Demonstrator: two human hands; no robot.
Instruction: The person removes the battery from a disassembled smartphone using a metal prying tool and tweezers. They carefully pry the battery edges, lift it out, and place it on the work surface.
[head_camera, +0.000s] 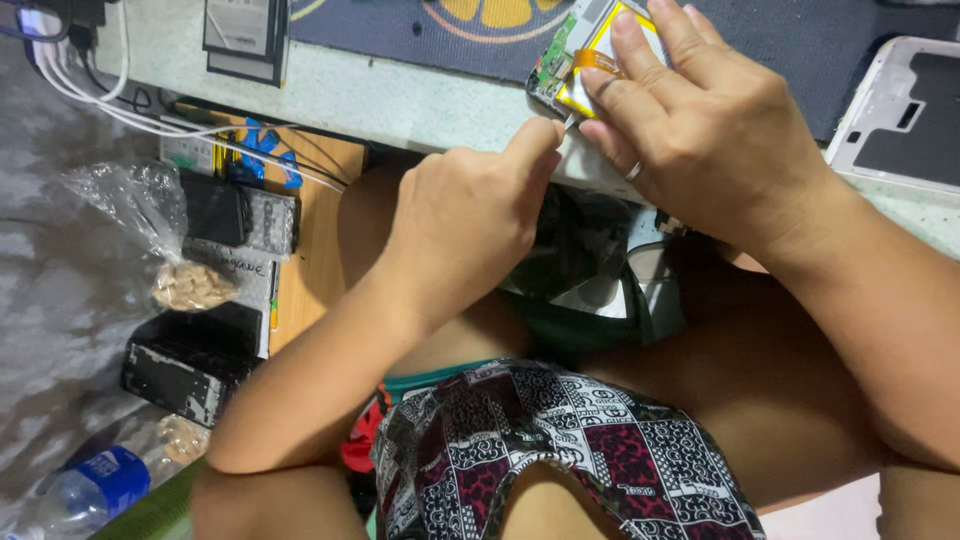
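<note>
Opened phone (590, 55), its green circuit board and yellow-wrapped battery exposed, lies at the near edge of the pale worktable (400, 95), partly on a dark mat (780, 40). The right hand (700, 120) lies flat over it, fingers together and pressing on the battery, probably to keep the device from sliding. The left hand (470, 215) comes in from below with thumb and forefinger pinched on a thin metal tool (570, 120) whose tip meets the phone's lower edge; most of the tool is hidden. A white back cover (900, 110) lies well apart at the right. On the floor at the left, a clear plastic bag (150, 230) holds a small heap of pale pieces, beside dark phone bodies (190, 365) and a plastic bottle with a blue label (85, 490). White cables (80, 85) trail off the table corner.
</note>
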